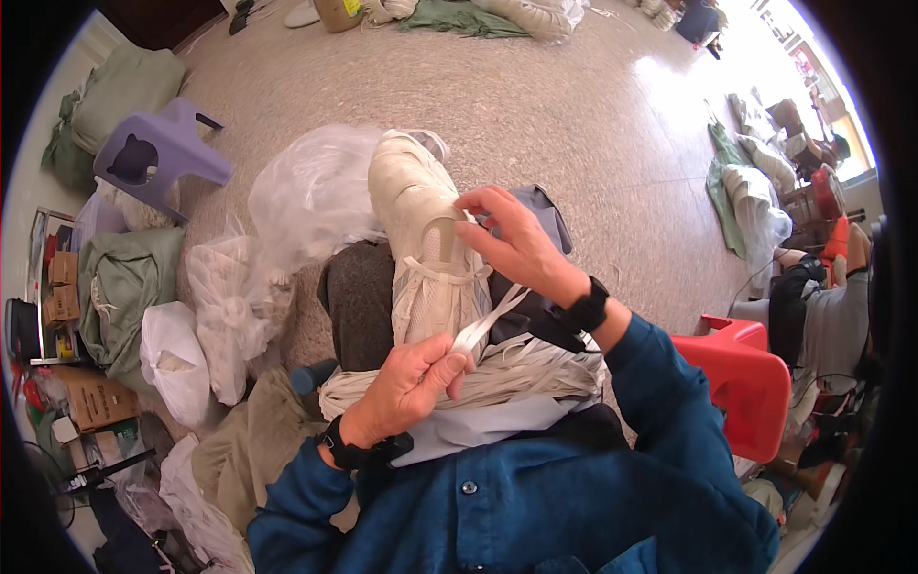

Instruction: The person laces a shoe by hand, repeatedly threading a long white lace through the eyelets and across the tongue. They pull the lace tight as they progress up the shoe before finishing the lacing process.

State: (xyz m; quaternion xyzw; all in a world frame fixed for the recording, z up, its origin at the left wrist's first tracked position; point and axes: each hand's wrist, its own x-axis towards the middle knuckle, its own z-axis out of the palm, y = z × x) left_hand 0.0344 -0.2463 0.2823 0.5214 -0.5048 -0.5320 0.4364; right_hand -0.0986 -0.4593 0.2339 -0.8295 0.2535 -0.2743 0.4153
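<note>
Across my lap, a long stack of cream shoe uppers point(406, 187) is nested one in another, a mesh-sided one with a lace across it nearest me. My left hand point(406, 387) is closed on white shoelaces point(481, 327), whose flat strands run up to the right below my right wrist. With thumb and fingertips, my right hand point(516, 239) pinches the edge of an upper by its tongue opening; whether a lace end is in that pinch cannot be made out. A thick bundle of loose cream laces point(516, 378) lies over a grey cloth point(507, 416) on my lap.
Clear plastic bags point(311, 187) sit beyond my knees. Leftward are a purple stool point(158, 143), green sacks point(129, 287), a white bag point(177, 364) and cardboard boxes point(91, 397). A red stool point(736, 383) stands at my right; beyond it another person point(822, 316) sits near more bundles point(755, 215).
</note>
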